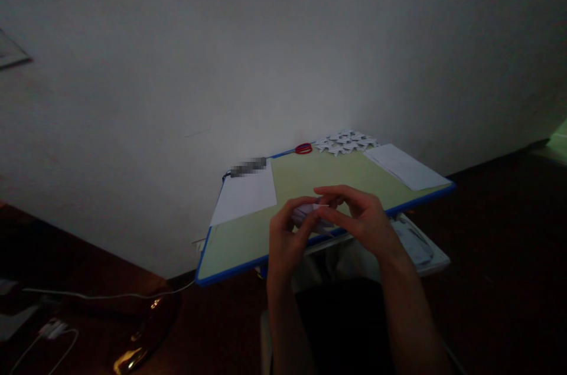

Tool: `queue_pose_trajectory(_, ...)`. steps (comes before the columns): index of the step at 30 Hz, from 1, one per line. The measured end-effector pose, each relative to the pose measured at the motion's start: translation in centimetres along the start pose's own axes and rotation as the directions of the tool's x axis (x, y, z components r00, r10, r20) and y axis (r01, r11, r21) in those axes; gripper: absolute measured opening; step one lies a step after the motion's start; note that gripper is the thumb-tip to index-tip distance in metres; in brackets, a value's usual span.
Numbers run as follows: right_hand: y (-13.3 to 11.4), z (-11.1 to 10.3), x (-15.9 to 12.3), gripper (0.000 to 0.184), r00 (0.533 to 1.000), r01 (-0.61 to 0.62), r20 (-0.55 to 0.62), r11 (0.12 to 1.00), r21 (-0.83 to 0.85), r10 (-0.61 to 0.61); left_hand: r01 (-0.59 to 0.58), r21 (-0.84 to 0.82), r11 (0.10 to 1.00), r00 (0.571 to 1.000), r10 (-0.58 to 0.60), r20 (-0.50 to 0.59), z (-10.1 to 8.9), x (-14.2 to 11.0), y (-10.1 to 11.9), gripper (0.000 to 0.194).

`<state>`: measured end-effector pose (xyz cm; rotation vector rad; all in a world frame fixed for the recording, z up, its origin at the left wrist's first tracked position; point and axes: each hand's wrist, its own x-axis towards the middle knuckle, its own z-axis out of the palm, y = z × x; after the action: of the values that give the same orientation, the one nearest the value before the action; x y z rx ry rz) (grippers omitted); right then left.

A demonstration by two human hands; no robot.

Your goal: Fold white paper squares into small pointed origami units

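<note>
Both of my hands meet over the near edge of a small green desk (248, 239) with a blue rim. My left hand (287, 236) and my right hand (361, 218) pinch a small folded piece of white paper (310, 212) between their fingertips. The paper is mostly hidden by my fingers. A pile of several small folded white paper pieces (346, 142) lies at the far edge of the desk. Red-handled scissors (301, 149) lie beside that pile, to its left.
A white sheet (245, 193) lies on the desk's left part and another white sheet (405, 166) on its right. A pale wall rises right behind the desk. White cables (66, 328) run over the dark floor at lower left. More paper (411, 242) lies below the desk's right side.
</note>
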<state>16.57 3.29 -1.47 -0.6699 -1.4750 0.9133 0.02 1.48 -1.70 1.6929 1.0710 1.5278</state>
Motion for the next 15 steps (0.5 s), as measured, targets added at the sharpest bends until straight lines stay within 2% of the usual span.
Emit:
queue_pose_trajectory(7,0.09,0.23,0.16,0.022,0.996,-0.015,-0.083,1.0,0.006,0.015,-0.024,0.015,1.0,0.999,0.025,-0.043,0.14,-0.07,0.06,0.018)
queue_pose_trajectory(12,-0.21,0.35,0.23,0.017,0.98,0.137,-0.123,0.981,-0.14,-0.155,-0.029,-0.115,0.993,0.998,0.023,-0.054,0.54,-0.11,0.27,0.014)
queue_pose_trajectory(15,-0.38,0.18,0.31,0.024,0.97,0.189,-0.111,0.959,-0.209,-0.215,-0.005,-0.138,0.99,0.996,-0.007,-0.084,0.67,-0.04,0.3,0.014)
